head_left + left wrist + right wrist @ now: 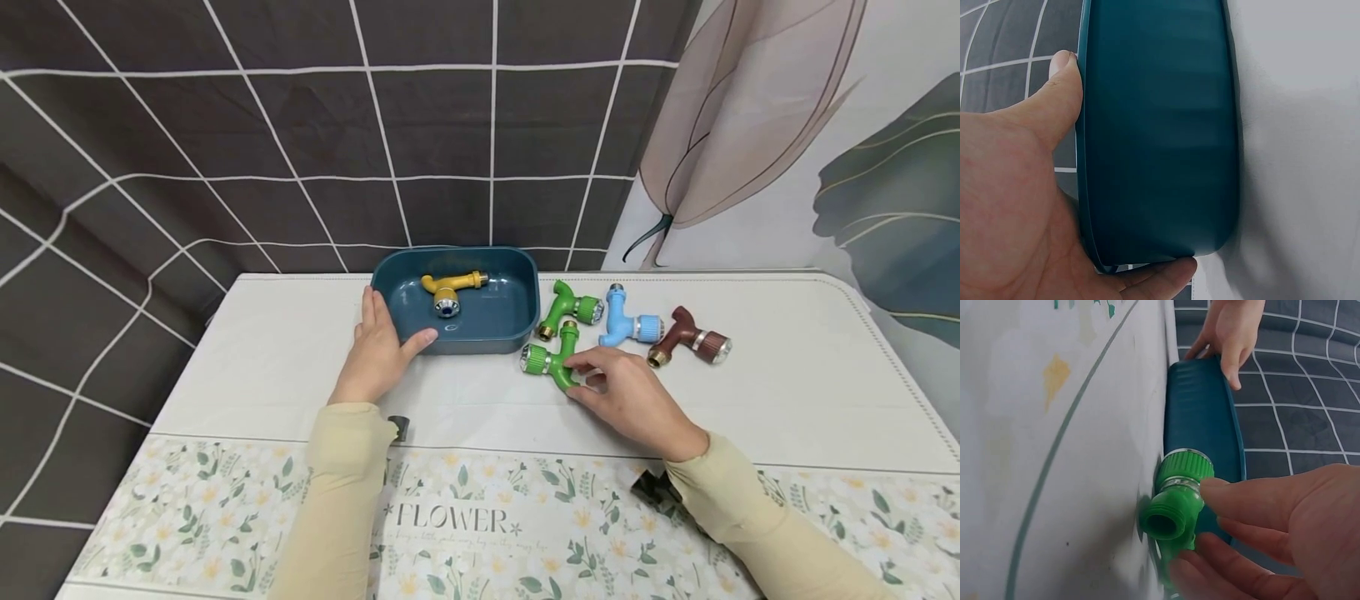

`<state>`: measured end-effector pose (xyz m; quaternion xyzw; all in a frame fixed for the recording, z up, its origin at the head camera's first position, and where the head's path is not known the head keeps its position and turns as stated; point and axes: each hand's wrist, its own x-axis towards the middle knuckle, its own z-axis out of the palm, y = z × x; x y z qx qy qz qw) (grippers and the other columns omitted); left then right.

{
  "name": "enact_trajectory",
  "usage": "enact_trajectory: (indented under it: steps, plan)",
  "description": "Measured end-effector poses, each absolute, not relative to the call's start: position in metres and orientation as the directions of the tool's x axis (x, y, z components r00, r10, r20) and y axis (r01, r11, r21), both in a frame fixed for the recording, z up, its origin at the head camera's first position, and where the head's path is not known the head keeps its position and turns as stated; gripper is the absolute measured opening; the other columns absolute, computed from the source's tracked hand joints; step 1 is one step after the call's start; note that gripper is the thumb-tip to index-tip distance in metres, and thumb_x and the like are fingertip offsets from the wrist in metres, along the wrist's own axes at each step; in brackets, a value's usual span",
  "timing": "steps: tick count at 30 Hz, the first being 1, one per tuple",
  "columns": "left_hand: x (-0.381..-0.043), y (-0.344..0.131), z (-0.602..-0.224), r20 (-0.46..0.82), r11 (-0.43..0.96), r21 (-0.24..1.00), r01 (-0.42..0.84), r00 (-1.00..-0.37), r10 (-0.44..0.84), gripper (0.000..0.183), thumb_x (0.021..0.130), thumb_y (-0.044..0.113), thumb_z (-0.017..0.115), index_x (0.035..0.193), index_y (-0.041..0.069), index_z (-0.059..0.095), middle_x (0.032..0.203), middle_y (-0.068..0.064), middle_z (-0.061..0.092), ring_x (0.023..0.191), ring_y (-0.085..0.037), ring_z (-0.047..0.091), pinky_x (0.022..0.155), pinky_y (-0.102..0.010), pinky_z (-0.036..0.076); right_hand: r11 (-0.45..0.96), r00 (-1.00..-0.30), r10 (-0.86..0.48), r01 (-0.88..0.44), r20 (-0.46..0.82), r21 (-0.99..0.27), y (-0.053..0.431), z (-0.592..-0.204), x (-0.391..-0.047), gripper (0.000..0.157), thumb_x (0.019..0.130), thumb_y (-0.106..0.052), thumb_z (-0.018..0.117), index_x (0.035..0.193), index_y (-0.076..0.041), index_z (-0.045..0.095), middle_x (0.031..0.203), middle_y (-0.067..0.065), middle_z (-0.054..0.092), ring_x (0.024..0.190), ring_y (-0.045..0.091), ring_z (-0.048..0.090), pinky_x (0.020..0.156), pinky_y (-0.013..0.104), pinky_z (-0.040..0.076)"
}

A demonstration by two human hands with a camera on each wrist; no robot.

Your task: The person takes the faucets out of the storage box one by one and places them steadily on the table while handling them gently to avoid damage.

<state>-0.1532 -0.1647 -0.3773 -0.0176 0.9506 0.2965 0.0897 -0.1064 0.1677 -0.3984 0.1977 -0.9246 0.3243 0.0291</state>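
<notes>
My left hand (372, 354) rests on the left end of a dark teal plastic tub (480, 345). Its fingers lie straight along the end wall, while the thumb lies at the front rim. Inside the tub is a yellow faucet (448, 287) with a chrome-capped knob. Right of the tub, my right hand (630, 392) holds the spout end of the nearer green faucet (558, 360) between thumb and fingers. The right wrist view shows that green faucet (1179, 494) low at the tablecloth, its spout mouth facing the camera. Another green faucet (558, 310) lies just behind it.
A light blue faucet (621, 321) and a brown faucet (686, 336) lie farther right on the white tablecloth (795, 375). Behind the tub hangs a dark curtain (442, 125) with white grid lines. A floral printed band (480, 517) crosses the front.
</notes>
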Motion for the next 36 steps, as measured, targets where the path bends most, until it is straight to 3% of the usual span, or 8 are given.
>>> enact_trajectory:
  steps: [17,24,36]
  plan:
    - [-0.154,-0.165,-0.378,-0.179,0.823,0.561,-0.083,-0.984,0.022,0.109,0.098,0.057,0.056,0.156,-0.005,-0.012,0.164,-0.015,-0.025,0.149,-0.051,0.008,0.117,-0.057,0.022,0.707,-0.907,-0.328,-0.421,0.264,-0.568,0.168,-0.391,-0.11,0.043,0.085,-0.011,0.081,0.126,-0.007,0.067,0.121,0.01,0.067,0.1,0.032,0.068,0.08,0.049,0.056]
    - [-0.154,-0.165,-0.376,-0.178,0.824,0.56,-0.084,-0.984,0.021,0.109,0.098,0.057,0.056,0.156,-0.005,-0.012,0.164,-0.014,-0.025,0.148,-0.052,0.01,0.117,-0.058,0.024,0.697,-0.883,-0.334,-0.467,0.33,-0.544,0.166,-0.385,-0.113,0.041,0.09,-0.011,0.076,0.129,-0.002,0.065,0.127,0.014,0.065,0.115,0.034,0.063,0.089,0.052,0.052]
    - [-0.154,-0.165,-0.377,-0.184,0.825,0.559,-0.086,-0.983,0.022,0.11,0.097,0.059,0.056,0.156,-0.004,-0.012,0.164,-0.013,-0.026,0.149,-0.05,0.009,0.117,-0.056,0.022,0.689,-0.857,-0.344,-0.507,0.383,-0.517,0.156,-0.372,-0.12,0.041,0.093,-0.014,0.073,0.13,-0.002,0.063,0.129,0.013,0.064,0.112,0.031,0.062,0.086,0.05,0.052]
